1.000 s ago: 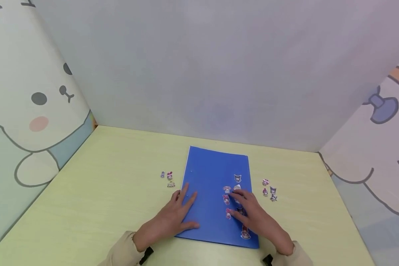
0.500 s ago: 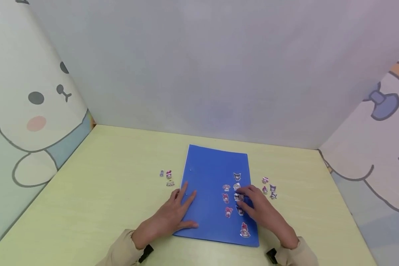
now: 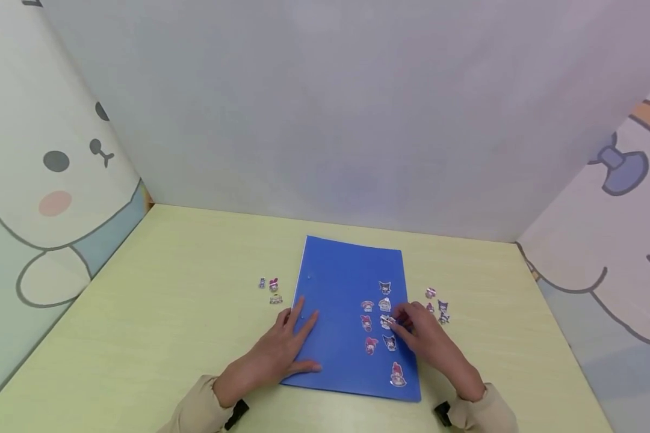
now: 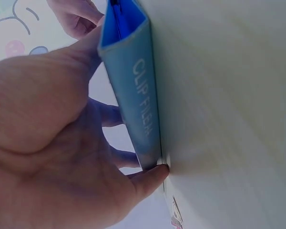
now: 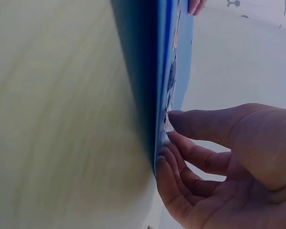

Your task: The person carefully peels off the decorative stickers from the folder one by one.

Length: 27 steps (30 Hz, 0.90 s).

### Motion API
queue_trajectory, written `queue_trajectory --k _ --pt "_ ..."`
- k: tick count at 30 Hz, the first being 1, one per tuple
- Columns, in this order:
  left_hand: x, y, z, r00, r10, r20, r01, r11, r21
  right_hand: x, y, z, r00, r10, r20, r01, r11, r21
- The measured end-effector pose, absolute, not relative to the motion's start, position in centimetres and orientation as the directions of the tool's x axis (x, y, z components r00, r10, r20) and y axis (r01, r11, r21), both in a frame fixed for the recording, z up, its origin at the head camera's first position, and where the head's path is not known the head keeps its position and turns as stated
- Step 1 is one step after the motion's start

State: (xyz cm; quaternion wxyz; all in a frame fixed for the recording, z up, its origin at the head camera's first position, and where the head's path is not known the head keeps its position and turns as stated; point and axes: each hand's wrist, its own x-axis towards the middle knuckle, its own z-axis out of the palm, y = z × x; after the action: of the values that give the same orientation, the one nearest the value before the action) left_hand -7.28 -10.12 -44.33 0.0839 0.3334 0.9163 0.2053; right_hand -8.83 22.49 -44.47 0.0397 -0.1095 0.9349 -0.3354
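A blue clip file (image 3: 338, 282) lies flat on the table, its spine (image 4: 138, 100) facing left and lettered "CLIP FILE". My left hand (image 3: 273, 352) rests spread on its left edge; in the left wrist view one fingertip reaches down past the spine. Small cartoon-character stickers stand on the right half of the cover, in two rough columns, with a larger one (image 3: 398, 374) near the bottom. My right hand (image 3: 425, 331) pinches the edge of a white-and-dark sticker (image 3: 386, 322) in the right column between thumb and index finger. The other fingers curl at the cover's right edge.
Left of the file lie a few loose stickers (image 3: 273, 285) on the pale yellow table (image 3: 195, 264). More loose stickers (image 3: 443, 307) lie to the right, close by the right hand. A plain wall (image 3: 352, 120) rises behind, with cartoon-printed cloth on both sides.
My right hand has drawn back to the right from the left sticker column, and its thumb and index finger have closed at a right-column sticker. The left hand has stayed on the file.
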Motion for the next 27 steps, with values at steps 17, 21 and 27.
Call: queue_trajectory --k 17,21,27 --pt "-7.21 -10.12 -44.26 -0.755 0.656 0.014 0.597 0.678 0.43 -9.14 22.63 -44.69 -0.971 -0.239 0.017 -0.19 0.725 -0.662" --pt "-7.18 -10.1 -44.18 -0.761 0.649 -0.005 0.584 0.688 0.431 -9.13 22.86 -44.7 -0.964 -0.263 0.043 -0.226 0.722 -0.654" --pt "-7.2 -10.21 -44.56 -0.754 0.656 0.035 0.607 0.674 0.422 -9.18 23.3 -44.38 -0.95 -0.304 0.065 -0.265 0.681 -0.682"
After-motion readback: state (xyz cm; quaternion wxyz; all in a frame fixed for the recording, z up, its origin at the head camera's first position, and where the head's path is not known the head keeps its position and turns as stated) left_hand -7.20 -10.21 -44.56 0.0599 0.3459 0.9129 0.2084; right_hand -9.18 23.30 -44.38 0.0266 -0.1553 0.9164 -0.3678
